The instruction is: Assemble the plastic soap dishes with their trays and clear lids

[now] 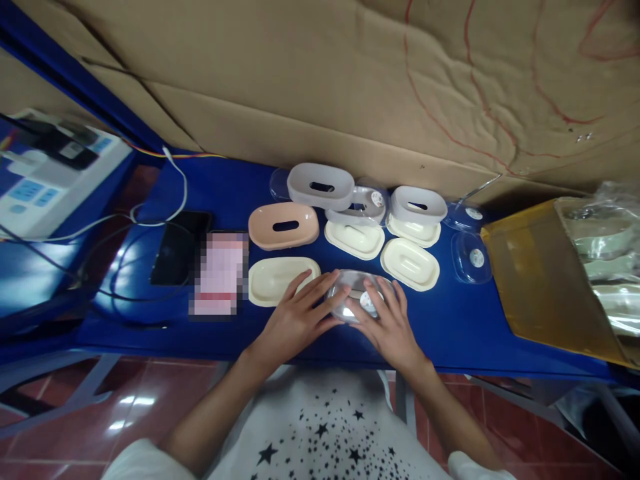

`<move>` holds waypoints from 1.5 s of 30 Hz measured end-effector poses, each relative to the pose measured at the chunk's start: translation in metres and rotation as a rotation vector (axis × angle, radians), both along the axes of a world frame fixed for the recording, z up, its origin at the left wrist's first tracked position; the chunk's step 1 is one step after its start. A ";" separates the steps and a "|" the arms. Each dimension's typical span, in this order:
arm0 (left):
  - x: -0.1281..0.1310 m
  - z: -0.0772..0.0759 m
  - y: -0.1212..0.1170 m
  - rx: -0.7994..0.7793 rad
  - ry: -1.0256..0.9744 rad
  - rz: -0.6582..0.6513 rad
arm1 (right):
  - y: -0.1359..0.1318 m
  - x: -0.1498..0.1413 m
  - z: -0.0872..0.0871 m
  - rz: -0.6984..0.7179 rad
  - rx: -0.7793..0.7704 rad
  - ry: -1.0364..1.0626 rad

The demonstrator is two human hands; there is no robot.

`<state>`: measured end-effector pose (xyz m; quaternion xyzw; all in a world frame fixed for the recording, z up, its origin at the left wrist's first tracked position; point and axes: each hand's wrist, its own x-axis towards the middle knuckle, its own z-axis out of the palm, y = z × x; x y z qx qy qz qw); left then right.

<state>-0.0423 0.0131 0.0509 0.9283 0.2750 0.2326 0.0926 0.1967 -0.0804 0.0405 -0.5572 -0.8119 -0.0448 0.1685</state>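
We had both hands spread low at the table's near edge, left fingers (320, 293) and right fingers (380, 300) fanned over the clear lid (350, 313), gripping its opposite sides.

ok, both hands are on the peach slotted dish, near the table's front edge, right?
Not the peach dish: the head view shows the left hand and right hand on the clear cover, near the table's front edge.
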 end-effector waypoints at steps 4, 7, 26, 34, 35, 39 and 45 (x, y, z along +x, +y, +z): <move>0.000 -0.002 -0.001 0.000 -0.013 0.005 | 0.003 0.006 0.004 0.038 -0.062 -0.016; 0.000 -0.001 0.002 -0.034 -0.018 0.009 | 0.008 0.007 0.016 0.062 -0.101 -0.017; -0.001 -0.007 0.008 -0.168 0.027 0.049 | 0.016 0.007 0.018 0.068 -0.140 0.078; 0.016 0.003 0.012 -0.095 0.049 0.192 | -0.006 0.089 0.008 -0.343 -0.092 0.077; 0.020 0.003 0.013 -0.097 0.051 0.204 | -0.015 0.095 0.005 -0.356 -0.109 0.067; 0.039 0.007 0.014 -0.107 0.057 0.273 | -0.043 0.113 0.005 -0.378 -0.141 0.106; 0.046 0.017 0.011 -0.091 0.054 0.308 | -0.025 0.165 0.009 -0.626 -0.023 0.087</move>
